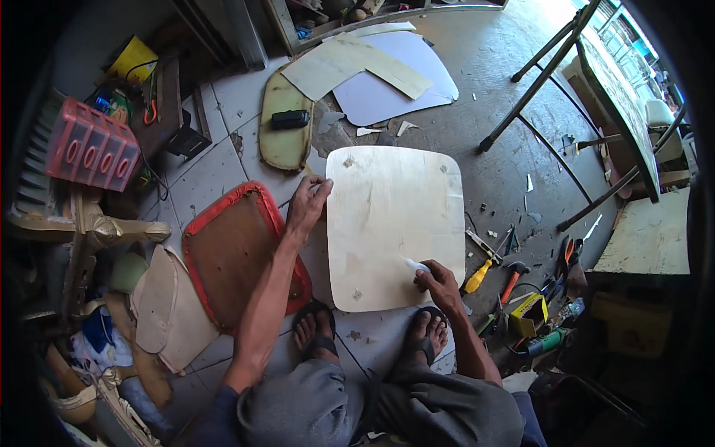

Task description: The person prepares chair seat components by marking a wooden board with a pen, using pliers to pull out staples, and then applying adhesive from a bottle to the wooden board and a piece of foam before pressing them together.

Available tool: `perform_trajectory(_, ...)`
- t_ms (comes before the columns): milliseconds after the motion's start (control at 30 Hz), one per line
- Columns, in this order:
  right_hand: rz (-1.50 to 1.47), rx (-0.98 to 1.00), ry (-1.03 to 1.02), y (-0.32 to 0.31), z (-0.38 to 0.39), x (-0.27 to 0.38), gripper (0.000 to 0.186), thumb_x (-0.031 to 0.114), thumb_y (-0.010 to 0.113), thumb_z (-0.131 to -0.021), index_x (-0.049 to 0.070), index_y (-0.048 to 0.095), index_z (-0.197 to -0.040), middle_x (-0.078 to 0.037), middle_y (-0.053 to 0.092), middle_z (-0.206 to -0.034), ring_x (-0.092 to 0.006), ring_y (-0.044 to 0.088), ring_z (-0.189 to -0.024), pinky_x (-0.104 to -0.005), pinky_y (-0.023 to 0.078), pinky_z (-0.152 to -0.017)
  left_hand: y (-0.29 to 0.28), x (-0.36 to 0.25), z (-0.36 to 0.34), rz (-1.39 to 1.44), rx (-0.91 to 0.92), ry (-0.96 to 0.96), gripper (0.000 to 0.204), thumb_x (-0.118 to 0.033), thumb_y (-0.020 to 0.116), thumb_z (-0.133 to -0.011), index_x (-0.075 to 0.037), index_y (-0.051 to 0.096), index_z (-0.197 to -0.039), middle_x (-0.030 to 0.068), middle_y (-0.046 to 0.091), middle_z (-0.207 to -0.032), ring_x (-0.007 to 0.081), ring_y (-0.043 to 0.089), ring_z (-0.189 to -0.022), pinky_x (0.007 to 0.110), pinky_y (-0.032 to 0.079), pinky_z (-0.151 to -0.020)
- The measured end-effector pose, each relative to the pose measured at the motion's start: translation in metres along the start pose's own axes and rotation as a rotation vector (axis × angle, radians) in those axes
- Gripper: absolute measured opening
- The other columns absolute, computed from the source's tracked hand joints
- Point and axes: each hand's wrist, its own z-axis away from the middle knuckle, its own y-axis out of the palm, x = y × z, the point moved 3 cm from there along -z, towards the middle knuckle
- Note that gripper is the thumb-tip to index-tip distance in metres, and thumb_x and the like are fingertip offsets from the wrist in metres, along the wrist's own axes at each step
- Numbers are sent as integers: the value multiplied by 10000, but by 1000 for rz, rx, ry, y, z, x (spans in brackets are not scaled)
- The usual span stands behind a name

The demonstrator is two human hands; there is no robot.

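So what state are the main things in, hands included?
Pale square wooden board: scuffed, marked near corners
White pointed bottle: gripped, tip toward board
Right hand: closed around bottle
Left hand: touching board's left edge
Red-rimmed brown seat panel: brown side up
Translucent red plastic drawer unit: drawers shut

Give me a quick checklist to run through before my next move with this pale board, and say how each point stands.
1. Left hand at the pale board: ok, touching its left edge.
2. Right hand holding the small white pointed item: ok.
3. White tip against the board's surface: cannot tell, contact is unclear.
4. Red-edged panel apart from the board: ok, it lies to the left.
5. Tools kept well away: not ok, the yellow-handled tool lies close beside the board's right edge.
6. Board lying firmly without rocking: cannot tell.
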Motion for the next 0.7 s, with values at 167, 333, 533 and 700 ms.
perform_trajectory(167,14,21,-53,0,-7,7,345,297,621,-948,-12,648,-1100,-43,665,-821,-100,601,-734,-263,493,-690,23,-8,-35,-82,-47,80,637,-473,676,-894,-47,503,-1336,89,669,-1009,167,673,-812,292,521,-724)
perform_trajectory(333,-38,38,-66,8,-10,10,329,272,618,-960,-24,638,-1103,-45,656,-813,-103,594,-715,-265,492,-685,35,-6,-43,78,120,106,473,-256,706,-846,-30,587,-1244,118,675,-1085,192,654,-925,323,518,-804)
perform_trajectory(533,-33,69,-52,14,-2,12,333,285,624,-962,-10,647,-1116,-21,640,-804,-88,577,-716,-254,479,-654,26,-11,-26,-60,-184,153,563,-352,775,-785,10,579,-1169,150,678,-1067,244,650,-956,358,506,-845)
perform_trajectory(700,-43,87,-60,20,-4,12,330,282,623,-964,-11,646,-1113,-19,638,-801,-85,573,-709,-252,479,-650,16,-3,-18,-365,-322,95,681,-425,791,-774,16,526,-1220,216,673,-1078,334,651,-1000,400,499,-885)
